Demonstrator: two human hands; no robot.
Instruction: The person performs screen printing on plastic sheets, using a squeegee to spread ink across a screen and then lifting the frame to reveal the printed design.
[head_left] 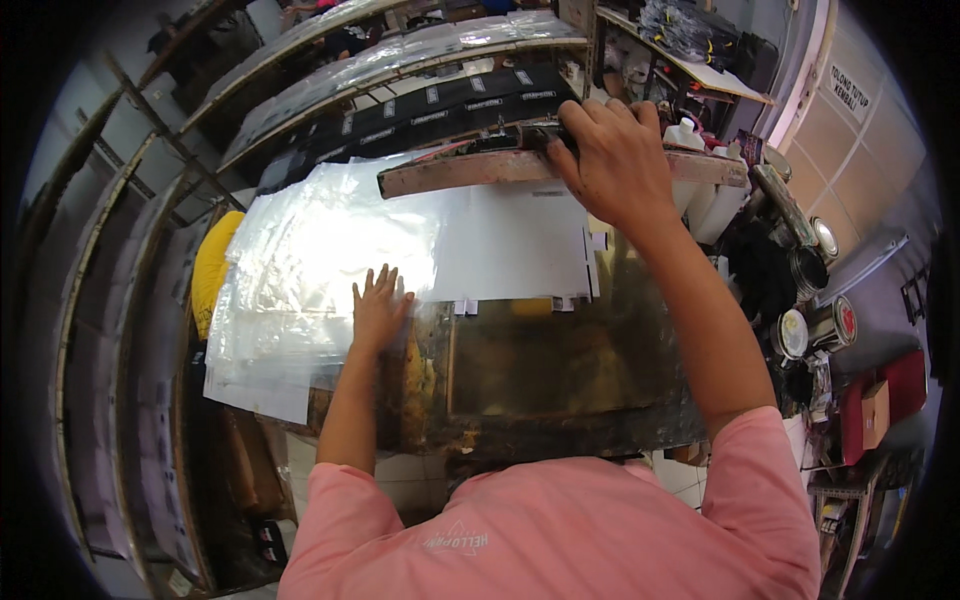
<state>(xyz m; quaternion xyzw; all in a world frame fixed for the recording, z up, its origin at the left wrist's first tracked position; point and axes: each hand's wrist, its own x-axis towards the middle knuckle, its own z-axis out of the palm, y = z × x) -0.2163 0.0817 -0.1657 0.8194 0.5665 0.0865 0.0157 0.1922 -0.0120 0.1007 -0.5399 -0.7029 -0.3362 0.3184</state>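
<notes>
My left hand [378, 310] lies with fingers spread on a stack of clear plastic sheets [300, 250] that shines under the light. Right of it, a flat whitish sheet [510, 245] rests on the worn work table [430, 385], its edges beside small tabs [466, 307]. Above the sheet's far side, a long wooden frame [450, 175] is seen nearly edge-on. My right hand [625, 165] is closed over its far middle, and a dark object [543, 135] shows by the thumb and fingers. The exact kind of that dark object is hidden.
Racks [400, 75] with sheets and dark printed cloth [430, 112] stand behind the table; more shelves [130, 330] line the left. A yellow cloth [213, 265] hangs by the stack. White bottles [684, 140] and open cans [832, 322] crowd the right side.
</notes>
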